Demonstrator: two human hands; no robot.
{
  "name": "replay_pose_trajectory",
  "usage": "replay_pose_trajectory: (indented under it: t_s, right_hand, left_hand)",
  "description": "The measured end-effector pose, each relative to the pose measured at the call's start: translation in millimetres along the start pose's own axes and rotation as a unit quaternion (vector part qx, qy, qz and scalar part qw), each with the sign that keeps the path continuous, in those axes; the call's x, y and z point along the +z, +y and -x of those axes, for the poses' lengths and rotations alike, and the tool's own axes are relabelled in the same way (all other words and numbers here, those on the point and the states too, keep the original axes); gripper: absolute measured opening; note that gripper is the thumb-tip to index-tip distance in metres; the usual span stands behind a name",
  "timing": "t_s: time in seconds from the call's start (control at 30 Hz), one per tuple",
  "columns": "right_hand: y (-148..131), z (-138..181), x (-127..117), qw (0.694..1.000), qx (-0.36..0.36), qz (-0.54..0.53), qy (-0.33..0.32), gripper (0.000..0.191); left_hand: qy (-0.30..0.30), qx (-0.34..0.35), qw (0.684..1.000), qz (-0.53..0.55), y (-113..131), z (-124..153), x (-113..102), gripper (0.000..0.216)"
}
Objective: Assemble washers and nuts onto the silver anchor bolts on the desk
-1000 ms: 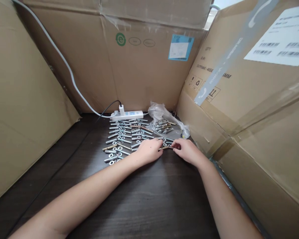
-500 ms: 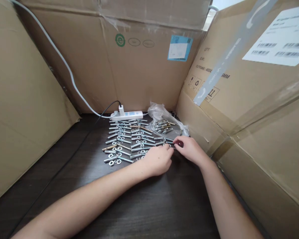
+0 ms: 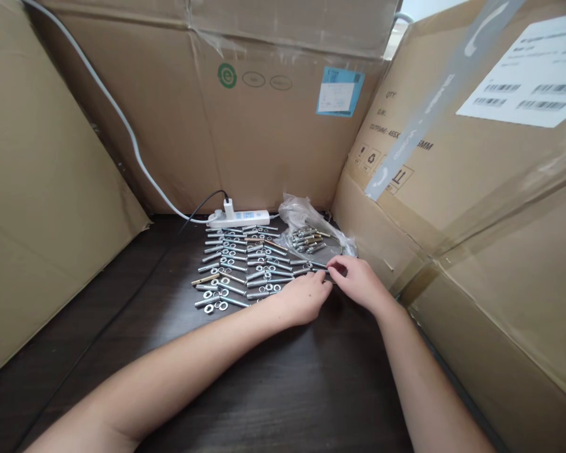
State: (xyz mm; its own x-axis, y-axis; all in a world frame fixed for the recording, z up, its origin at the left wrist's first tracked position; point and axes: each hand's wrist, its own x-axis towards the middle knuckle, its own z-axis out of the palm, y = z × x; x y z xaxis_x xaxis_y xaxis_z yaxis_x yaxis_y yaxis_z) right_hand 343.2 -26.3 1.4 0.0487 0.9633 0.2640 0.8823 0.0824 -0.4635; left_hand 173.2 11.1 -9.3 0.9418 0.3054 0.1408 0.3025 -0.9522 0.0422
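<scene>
My left hand (image 3: 306,297) is palm down over the right end of rows of metal parts, its fingers bent together; whatever they hold is hidden beneath them. Right beside it, my right hand (image 3: 356,282) has thumb and fingers curled in a pinch, and I cannot make out what is in it. A bolt (image 3: 317,264) lies just beyond the fingertips. The rows hold metal sleeves (image 3: 207,302), long bolts (image 3: 233,302), washers (image 3: 223,306) and nuts (image 3: 209,309), mostly silver, with a few brass-coloured pieces. Part of the nearest row is covered by my left hand and forearm.
Behind the hands, a clear plastic bag (image 3: 298,211) holds a heap of assembled anchor bolts (image 3: 307,239). A white power strip (image 3: 245,218) with a plugged-in charger stands at the back. A black cable (image 3: 136,290) crosses the dark table (image 3: 259,384). Cardboard boxes (image 3: 283,145) wall three sides.
My left hand has shifted slightly right, closer to my right hand, and its fingers sit a little lower. My right hand stays nearly in place, its thumb and fingers closer together. The rows look unchanged.
</scene>
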Motion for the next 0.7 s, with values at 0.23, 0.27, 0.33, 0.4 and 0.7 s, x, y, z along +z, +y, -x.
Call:
replay_pose_trajectory:
  t_s: [0.23,0.27,0.33,0.4,0.7]
  right_hand:
    - [-4,0,-4,1.0,-0.001,-0.006,0.0,0.018]
    - [-3,0,-4,1.0,0.001,-0.008,0.003,0.018]
    - [-3,0,-3,1.0,0.005,-0.009,0.013,0.018]
    - [-2,0,-3,1.0,0.005,-0.007,0.023,0.019]
    - [5,-2,7,0.999,-0.018,0.003,0.047,0.02]
  left_hand:
    - [0.022,-0.01,0.999,0.027,-18,-10,-5,0.029]
    - [0.029,-0.022,0.999,0.031,-20,-10,-9,0.025]
    - [0.048,-0.042,0.998,0.028,-26,-5,-18,0.017]
    - [0.069,-0.063,0.995,0.022,-30,6,-29,0.015]
    - [0.03,-0.062,0.993,0.096,-35,106,-55,0.014]
